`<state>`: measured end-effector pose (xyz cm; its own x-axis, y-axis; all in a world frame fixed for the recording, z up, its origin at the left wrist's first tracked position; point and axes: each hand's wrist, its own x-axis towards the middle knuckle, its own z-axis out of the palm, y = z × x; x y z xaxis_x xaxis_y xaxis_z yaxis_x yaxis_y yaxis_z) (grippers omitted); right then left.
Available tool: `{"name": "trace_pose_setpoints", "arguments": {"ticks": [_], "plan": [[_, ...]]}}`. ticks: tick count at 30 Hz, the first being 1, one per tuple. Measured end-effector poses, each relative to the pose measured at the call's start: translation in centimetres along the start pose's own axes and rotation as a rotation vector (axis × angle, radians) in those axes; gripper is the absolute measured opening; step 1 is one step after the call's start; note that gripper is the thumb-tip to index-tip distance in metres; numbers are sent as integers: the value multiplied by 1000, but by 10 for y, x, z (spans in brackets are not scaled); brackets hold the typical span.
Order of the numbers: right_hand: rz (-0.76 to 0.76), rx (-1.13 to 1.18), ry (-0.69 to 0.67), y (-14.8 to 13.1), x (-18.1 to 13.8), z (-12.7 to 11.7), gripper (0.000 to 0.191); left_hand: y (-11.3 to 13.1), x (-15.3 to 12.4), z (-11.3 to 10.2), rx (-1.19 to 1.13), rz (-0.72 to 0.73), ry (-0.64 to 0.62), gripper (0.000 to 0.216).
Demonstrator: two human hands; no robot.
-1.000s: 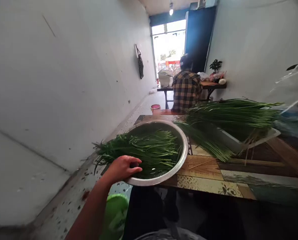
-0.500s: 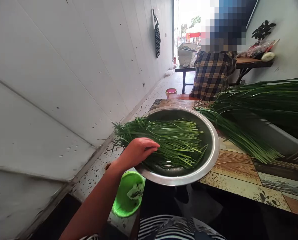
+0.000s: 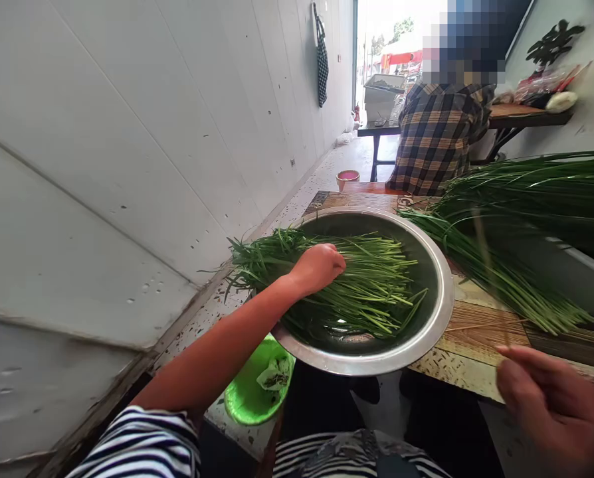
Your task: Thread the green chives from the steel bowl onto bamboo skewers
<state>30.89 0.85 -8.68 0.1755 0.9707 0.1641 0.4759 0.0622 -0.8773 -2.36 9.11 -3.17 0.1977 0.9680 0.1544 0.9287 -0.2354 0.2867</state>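
A wide metal basin (image 3: 444, 285) holds a thick layer of garlic chives (image 3: 377, 285), pale stem ends to the right and leafy tips hanging over the left rim. My left hand (image 3: 319, 267) is over the middle of these chives with its fingers curled closed; whatever they may hold is hidden. At the lower right, my right hand (image 3: 551, 398) pinches a thin dry straw (image 3: 489, 265), which stands up from the fingertips and is slightly blurred. More long chives (image 3: 516, 279) lie beyond it on the table, beside the basin.
Similar straws (image 3: 486, 325) lie on the wood-patterned table (image 3: 469, 348). A grey container (image 3: 576, 265) sits under the right-hand greens. Below the basin's left side stands a green bin (image 3: 247, 398). A person in a plaid shirt (image 3: 434, 133) sits ahead, facing away; a white wall (image 3: 127, 166) runs along the left.
My left hand has moved right and farther over the chives, its fingers now curled. My right hand has come into view at the lower right with a thin straw. The view has shifted slightly.
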Motion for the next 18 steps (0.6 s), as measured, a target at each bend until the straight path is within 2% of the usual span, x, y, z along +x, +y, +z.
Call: {"name": "trace_pose_setpoints", "arguments": {"ticks": [2, 4, 11, 15, 18], "plan": [[-17, 62, -55, -26, 1, 17, 23, 3, -2, -3, -96, -44, 37, 19], [-43, 125, -181, -35, -2, 26, 20, 5, -5, -6, -241, -112, 47, 17], [-30, 195, -427, -9, -3, 24, 27, 4, -10, -10, -791, -353, 43, 15], [29, 264, -437, -15, -8, 23, 31, 9, -16, -21, -906, -416, 104, 17], [85, 310, -410, -16, -14, 24, 35, 12, -25, -32, -927, -382, 211, 19]]}}
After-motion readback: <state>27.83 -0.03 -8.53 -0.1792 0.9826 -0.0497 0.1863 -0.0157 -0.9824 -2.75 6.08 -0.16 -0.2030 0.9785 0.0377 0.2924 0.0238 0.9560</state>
